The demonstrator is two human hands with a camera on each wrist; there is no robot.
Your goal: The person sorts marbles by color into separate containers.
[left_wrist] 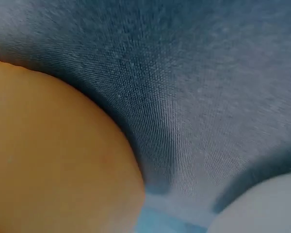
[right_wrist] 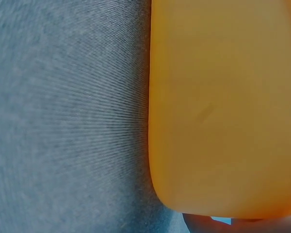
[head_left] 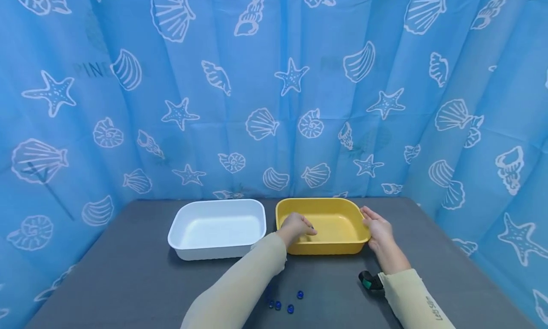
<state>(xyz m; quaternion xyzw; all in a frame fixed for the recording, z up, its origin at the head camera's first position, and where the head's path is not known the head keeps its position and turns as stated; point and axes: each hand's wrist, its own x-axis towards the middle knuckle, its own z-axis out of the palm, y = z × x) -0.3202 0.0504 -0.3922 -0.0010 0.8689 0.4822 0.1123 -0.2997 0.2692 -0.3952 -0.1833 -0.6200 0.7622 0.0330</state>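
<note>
On the grey desk (head_left: 128, 272), a shallow yellow tray (head_left: 338, 223) with rounded corners; the left hand (head_left: 295, 226) curls over its near rim, the right hand (head_left: 377, 229) rests flat-fingered against its side.

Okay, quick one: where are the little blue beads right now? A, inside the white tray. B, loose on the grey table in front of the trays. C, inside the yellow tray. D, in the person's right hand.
B: the blue beads lie loose on the grey table, nearer the camera than the yellow tray and the white tray, which holds nothing visible.
</note>
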